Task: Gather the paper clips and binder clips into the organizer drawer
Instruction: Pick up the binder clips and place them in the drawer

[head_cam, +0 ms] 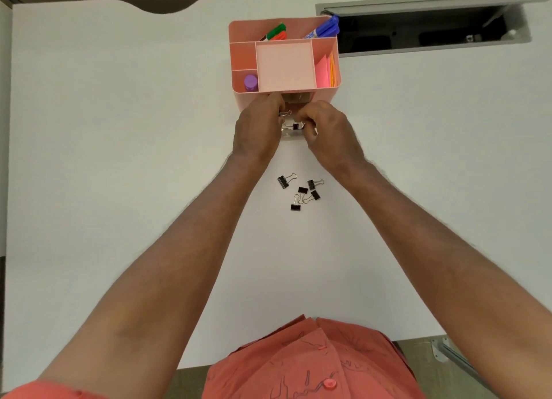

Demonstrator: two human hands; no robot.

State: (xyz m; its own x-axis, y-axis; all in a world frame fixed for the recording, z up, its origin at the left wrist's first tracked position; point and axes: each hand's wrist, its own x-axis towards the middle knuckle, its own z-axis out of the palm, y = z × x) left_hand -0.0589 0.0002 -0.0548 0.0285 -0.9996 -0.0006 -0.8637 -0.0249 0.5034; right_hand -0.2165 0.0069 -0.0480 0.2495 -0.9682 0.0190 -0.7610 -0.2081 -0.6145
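The pink organizer (239, 58) stands at the back middle of the white table. Its small drawer (291, 136) is pulled out toward me, and a black binder clip (295, 126) lies inside it. Both hands hover over the drawer and hide most of it. My left hand (257, 126) pinches the wire handle of a binder clip (285, 113) at its fingertips. My right hand (327, 132) is curled over the drawer's right side; what it holds is hidden. Several black binder clips (300, 191) lie loose on the table nearer to me. No paper clips are visible.
The organizer's compartments hold markers (276, 31), a purple-capped glue stick (251, 82) and pink and orange sticky notes (325, 71). Behind it on the right is an open cable hatch (424, 31) in the table. The table's front edge runs close to my torso.
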